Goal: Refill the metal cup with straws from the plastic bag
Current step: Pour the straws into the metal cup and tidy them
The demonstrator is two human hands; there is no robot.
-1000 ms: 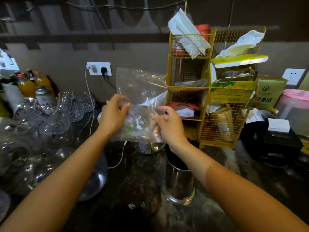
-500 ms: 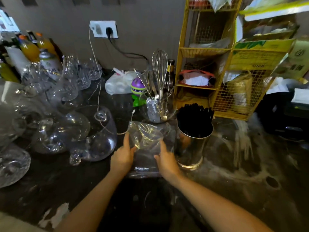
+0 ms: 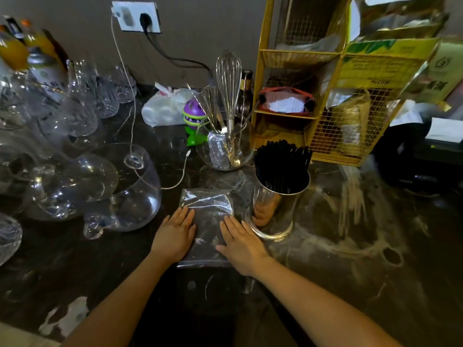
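On the counter: a dark, shiny stone top [image 3: 350,246] with pale smears.
Plastic bag: the clear plastic bag [image 3: 206,221] lies flat on the counter, between both hands. It looks empty, but it is hard to see through.
Left hand: the left hand [image 3: 175,236] is open and flat, pressing on the bag's left side.
Right hand: the right hand [image 3: 240,244] is open and flat on the bag's right side, holding nothing.
Metal cup: the metal cup [image 3: 275,209] stands just right of the bag, touching the right hand's fingertips or almost so.
Straws: black straws [image 3: 283,166] fill the cup; their lower parts are hidden inside.
Glass jugs: clear glass jugs [image 3: 100,186] sit to the left, cut off at the edge.
Yellow rack: a yellow wire rack [image 3: 325,96] stands behind; its top is cut off.
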